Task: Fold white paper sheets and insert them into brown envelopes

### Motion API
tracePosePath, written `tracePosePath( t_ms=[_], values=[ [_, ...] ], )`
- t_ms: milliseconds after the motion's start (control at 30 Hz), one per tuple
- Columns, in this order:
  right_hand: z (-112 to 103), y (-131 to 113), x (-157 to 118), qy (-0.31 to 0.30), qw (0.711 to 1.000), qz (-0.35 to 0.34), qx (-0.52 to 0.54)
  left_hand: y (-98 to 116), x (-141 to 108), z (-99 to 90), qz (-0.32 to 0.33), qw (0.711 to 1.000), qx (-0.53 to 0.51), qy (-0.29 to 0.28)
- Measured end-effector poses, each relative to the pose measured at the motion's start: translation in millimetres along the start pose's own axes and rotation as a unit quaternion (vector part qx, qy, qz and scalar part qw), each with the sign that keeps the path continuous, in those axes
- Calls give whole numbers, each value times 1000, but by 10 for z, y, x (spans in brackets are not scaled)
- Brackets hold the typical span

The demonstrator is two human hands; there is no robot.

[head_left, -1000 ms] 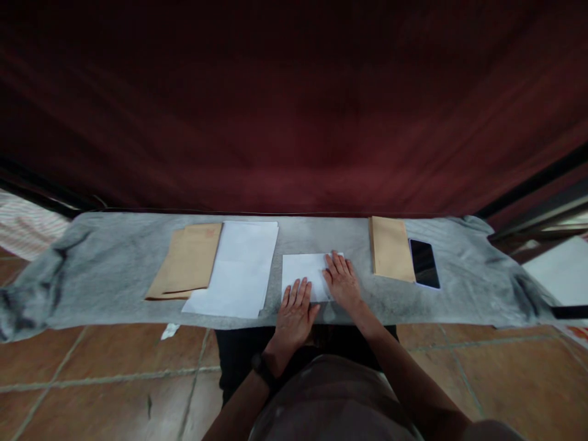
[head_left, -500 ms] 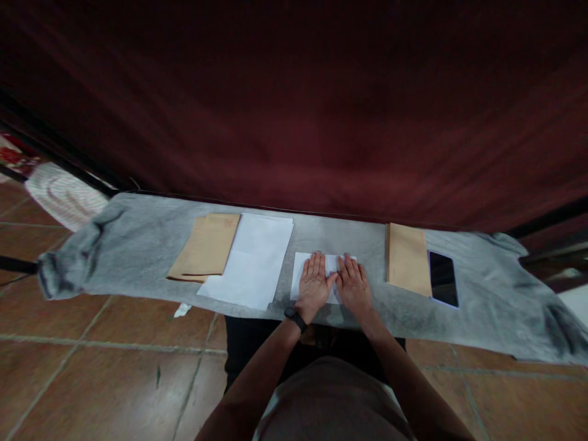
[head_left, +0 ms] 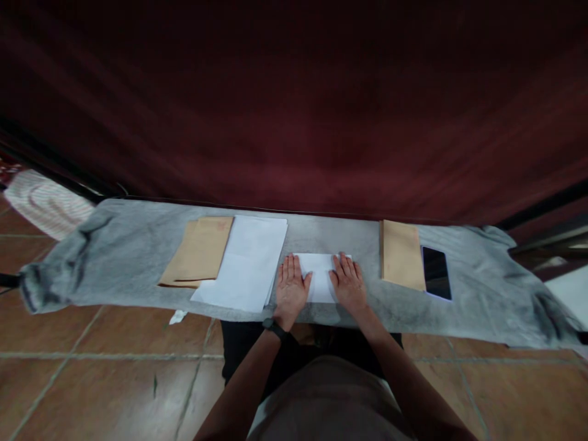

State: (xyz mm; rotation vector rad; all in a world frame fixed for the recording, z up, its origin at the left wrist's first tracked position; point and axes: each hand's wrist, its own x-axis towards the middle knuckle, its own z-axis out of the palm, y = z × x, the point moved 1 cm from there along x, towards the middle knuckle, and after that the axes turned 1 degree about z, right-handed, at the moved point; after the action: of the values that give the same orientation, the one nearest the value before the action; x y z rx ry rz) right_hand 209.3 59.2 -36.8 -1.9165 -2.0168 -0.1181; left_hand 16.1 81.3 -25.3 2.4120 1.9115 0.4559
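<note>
A folded white sheet of paper (head_left: 320, 277) lies in front of me on the grey cloth. My left hand (head_left: 291, 288) rests flat on its left end, fingers stretched out and a dark watch on the wrist. On the right end lies my right hand (head_left: 350, 285), also flat, with the fingers pointing away from me. The middle of the paper shows between the two hands. Just left of my left hand is a stack of larger white paper sheets (head_left: 245, 263), its left part lying under brown envelopes (head_left: 204, 248).
To the right stands a pile of brown envelopes (head_left: 403, 254), with a dark-screened phone (head_left: 436, 274) beside it. A grey cloth (head_left: 128, 257) covers the narrow table. Behind the table hangs a dark red curtain (head_left: 294, 141). A white scrap (head_left: 177, 316) lies on the tiled floor.
My hands have slid apart over the paper, the left one moving clearly to the left. More of the paper's middle now shows. The whole view has shifted slightly.
</note>
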Motion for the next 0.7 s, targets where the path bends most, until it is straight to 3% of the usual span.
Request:
tracePosePath(
  t_ms=[133, 367, 700],
  values=[
    [-13, -155, 32, -6, 1000, 24, 7, 11, 12, 3, 2, 1000, -1, 3],
    [72, -528, -49, -13, 997, -49, 51, 0, 14, 0, 17, 1000, 11, -6],
    [-36, -124, -113, -8, 1000, -8, 0, -1, 20, 34, 12, 1000, 14, 3]
  ],
)
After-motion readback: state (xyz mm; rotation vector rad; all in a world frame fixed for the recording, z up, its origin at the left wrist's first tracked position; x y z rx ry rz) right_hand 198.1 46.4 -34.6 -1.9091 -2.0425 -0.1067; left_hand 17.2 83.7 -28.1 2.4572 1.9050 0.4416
